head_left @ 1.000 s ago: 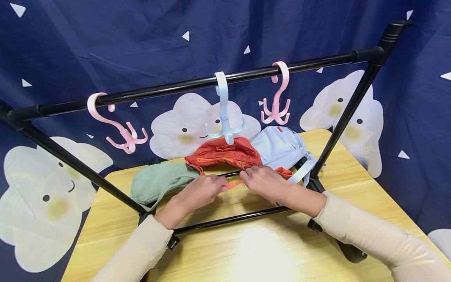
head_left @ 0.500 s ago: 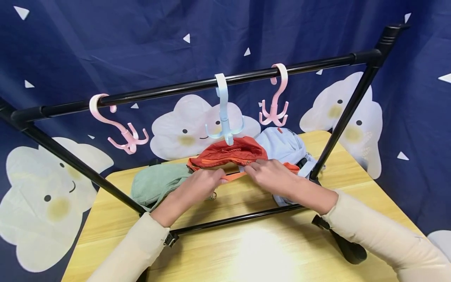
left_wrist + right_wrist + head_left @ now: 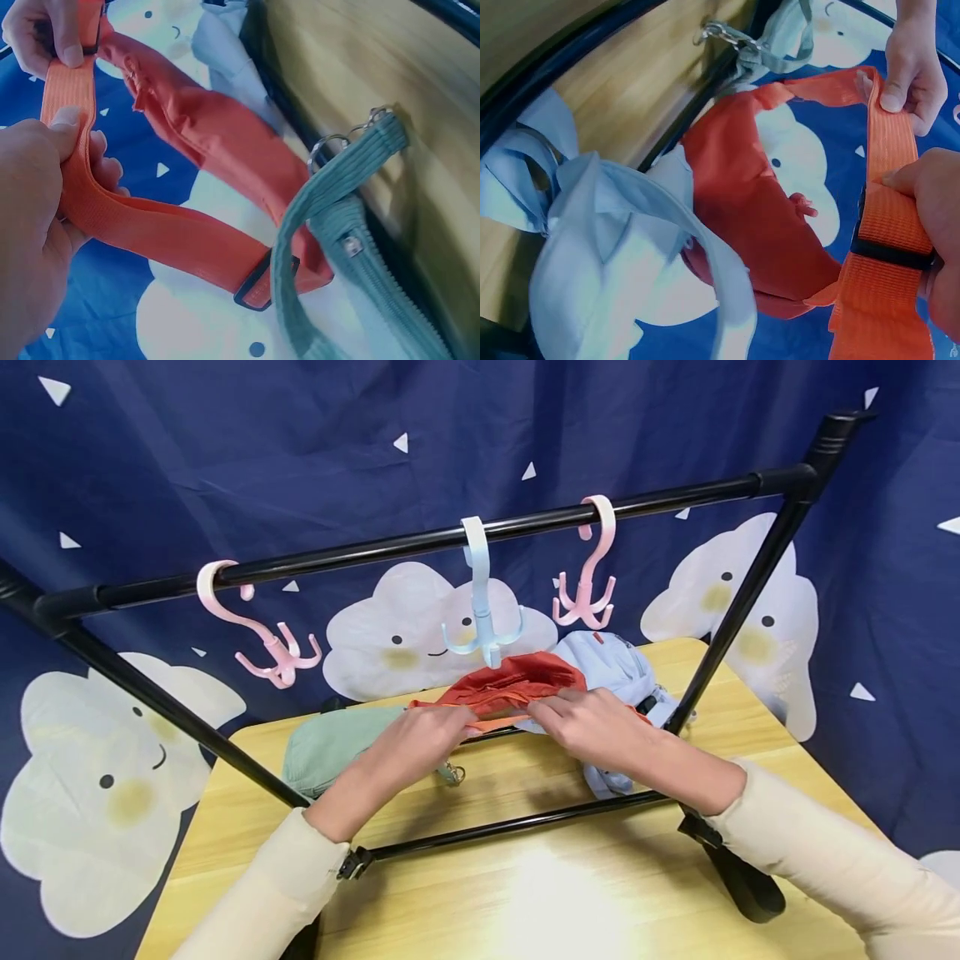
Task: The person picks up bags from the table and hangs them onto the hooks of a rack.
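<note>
A red waist bag [image 3: 517, 681] hangs from its orange strap [image 3: 892, 217], which both my hands hold up. My left hand [image 3: 420, 739] pinches the strap between thumb and fingers, plain in the left wrist view. A short way along, my right hand [image 3: 592, 722] grips the same strap beside a black slide buckle [image 3: 892, 253]. Another black slider [image 3: 255, 283] shows on the strap in the left wrist view. Just above the bag, a light blue four-pronged hook [image 3: 483, 618] hangs on the rack's black top bar [image 3: 360, 553].
Pink hooks [image 3: 281, 656] [image 3: 585, 589] hang on either side of the blue one. On the wooden table [image 3: 480, 902] lie a green bag [image 3: 337, 743] at left and a pale blue bag [image 3: 607, 664] at right. A lower black bar [image 3: 510, 828] crosses in front.
Both hands have risen a little and moved away from me with the strap. The red bag has shifted up and right, showing more of the green bag's ring.
</note>
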A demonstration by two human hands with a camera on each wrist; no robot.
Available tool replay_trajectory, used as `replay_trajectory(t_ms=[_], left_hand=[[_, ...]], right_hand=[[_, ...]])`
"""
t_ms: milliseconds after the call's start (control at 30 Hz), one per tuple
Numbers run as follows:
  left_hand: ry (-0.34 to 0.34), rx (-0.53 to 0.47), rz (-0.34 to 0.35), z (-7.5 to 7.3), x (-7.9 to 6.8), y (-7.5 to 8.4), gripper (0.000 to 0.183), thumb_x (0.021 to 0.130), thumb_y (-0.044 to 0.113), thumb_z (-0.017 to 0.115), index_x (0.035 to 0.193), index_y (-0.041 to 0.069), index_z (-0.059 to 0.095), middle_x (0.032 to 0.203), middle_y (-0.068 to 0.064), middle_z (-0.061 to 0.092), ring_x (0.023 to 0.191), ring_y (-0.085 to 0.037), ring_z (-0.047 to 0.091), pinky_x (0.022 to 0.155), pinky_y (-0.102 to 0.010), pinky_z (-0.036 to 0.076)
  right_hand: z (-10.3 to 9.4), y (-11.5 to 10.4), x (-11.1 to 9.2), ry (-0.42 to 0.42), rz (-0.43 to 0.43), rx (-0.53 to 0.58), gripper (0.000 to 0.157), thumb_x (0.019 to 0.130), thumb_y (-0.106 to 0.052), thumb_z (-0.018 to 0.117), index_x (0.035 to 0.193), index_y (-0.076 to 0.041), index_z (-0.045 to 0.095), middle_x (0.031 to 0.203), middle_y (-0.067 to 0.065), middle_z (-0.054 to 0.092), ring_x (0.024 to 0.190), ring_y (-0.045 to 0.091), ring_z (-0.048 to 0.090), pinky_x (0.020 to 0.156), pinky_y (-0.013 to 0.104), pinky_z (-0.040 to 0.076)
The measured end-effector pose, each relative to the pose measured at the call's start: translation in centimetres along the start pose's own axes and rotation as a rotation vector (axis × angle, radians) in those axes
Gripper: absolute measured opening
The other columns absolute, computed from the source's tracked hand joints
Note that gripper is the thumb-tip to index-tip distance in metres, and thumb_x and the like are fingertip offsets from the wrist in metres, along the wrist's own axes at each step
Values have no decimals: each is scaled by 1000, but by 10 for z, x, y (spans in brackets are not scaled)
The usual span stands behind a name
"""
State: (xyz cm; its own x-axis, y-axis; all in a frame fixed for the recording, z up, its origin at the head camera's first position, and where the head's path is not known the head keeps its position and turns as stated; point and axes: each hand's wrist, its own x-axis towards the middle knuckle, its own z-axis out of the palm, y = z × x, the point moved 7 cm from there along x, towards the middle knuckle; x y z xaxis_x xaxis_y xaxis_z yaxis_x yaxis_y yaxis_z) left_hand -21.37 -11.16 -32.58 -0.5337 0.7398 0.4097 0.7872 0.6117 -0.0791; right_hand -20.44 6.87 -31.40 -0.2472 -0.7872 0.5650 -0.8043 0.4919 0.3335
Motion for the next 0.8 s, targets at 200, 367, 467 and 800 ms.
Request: replay_trajectory(t_ms=[200, 367, 467, 800], left_hand=[[42, -4, 21, -18, 1, 3, 7, 102, 16, 66, 101, 10, 66, 77, 3, 67, 65, -13, 66, 59, -32, 56], [82, 37, 55, -31, 4, 5, 11, 100, 19, 67, 99, 9, 63, 77, 2, 68, 68, -16, 66, 65, -34, 58], [100, 57, 66, -38, 6, 5, 12, 101, 20, 66, 98, 8, 62, 75, 2, 65, 66, -16, 63, 64, -33, 56], [140, 66, 104, -60, 11, 8, 4, 100, 8, 65, 100, 7, 62, 74, 2, 62, 67, -14, 61, 68, -31, 59]], right_hand=[[-15, 1, 2, 69, -14, -14, 21, 107, -7, 45, 97, -4, 63, 81, 2, 70, 61, 19, 62, 44, 30, 49], [-28, 0, 7, 119, -32, -38, 32, 112, -12, 36, 101, -2, 64, 87, 6, 74, 61, 23, 64, 44, 31, 50], [-34, 1, 9, 116, -32, -43, 31, 113, -13, 36, 103, -2, 63, 87, 6, 74, 62, 23, 66, 47, 32, 54], [-53, 2, 16, 150, -55, -33, 23, 108, -7, 43, 105, -1, 65, 95, 8, 78, 73, 24, 73, 59, 35, 62]])
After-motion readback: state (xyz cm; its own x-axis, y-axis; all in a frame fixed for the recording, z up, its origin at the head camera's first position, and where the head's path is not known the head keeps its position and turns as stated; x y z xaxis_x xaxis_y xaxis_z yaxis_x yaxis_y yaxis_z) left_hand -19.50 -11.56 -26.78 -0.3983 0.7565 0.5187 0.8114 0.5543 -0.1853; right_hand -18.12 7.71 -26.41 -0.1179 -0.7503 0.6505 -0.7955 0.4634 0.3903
